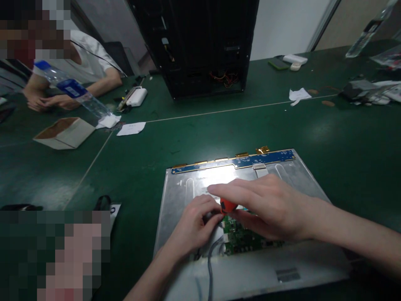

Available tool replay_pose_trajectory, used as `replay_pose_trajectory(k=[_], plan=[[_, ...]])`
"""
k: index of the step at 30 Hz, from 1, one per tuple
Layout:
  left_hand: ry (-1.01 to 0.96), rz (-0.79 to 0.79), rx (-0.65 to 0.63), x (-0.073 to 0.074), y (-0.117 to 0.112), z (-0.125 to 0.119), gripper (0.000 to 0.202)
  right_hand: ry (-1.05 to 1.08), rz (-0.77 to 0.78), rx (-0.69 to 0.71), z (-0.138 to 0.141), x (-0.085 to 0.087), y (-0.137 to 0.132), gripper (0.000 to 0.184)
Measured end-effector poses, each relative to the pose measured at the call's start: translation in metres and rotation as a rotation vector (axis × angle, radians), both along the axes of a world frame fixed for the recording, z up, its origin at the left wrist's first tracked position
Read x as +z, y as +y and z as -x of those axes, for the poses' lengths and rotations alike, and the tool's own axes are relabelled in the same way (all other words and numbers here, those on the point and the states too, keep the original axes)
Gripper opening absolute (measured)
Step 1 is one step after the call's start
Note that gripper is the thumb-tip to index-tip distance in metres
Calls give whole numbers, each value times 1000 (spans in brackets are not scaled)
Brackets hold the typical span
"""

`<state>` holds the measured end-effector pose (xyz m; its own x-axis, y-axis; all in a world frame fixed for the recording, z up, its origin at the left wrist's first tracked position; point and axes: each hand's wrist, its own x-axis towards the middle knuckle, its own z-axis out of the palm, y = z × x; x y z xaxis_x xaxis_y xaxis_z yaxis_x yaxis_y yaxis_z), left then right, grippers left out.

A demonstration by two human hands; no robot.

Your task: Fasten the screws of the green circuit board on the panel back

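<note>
A display panel with a metal back (pixel 177 196) lies flat in front of me, with a long blue circuit strip (pixel 266 159) along its far edge. Over the green circuit board (pixel 241 240) on it, my right hand (pixel 272 205) grips a screwdriver (pixel 228 205) by its red and black handle. My left hand (pixel 199 219) is closed, its thumb and fingertips pinched at the lower end of that handle. The shaft and tip are hidden by my hands. A grey cable (pixel 210 267) runs from the board's left side toward me.
A large black cabinet (pixel 197 50) stands beyond the panel. To the left are an open cardboard box (pixel 67 140), a tilted plastic bottle (pixel 75 90) and a paper slip (pixel 130 128). A person in a white shirt (pixel 90 50) sits opposite. Plastic bags (pixel 372 92) lie at right.
</note>
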<state>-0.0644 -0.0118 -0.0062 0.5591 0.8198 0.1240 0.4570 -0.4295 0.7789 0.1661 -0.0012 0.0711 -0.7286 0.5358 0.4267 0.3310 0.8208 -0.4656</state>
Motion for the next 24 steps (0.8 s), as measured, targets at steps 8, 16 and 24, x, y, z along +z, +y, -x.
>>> replay_pose_trajectory(k=[8, 16, 24], plan=[[66, 51, 16, 2, 1, 0, 11, -7, -4, 12, -1, 4, -1, 47], [92, -18, -2, 5, 1, -1, 10, -26, -40, 23, -2, 5, 0, 46], [139, -16, -6, 10, -2, 0, 14, -84, -63, 3, -8, 7, 2, 46]])
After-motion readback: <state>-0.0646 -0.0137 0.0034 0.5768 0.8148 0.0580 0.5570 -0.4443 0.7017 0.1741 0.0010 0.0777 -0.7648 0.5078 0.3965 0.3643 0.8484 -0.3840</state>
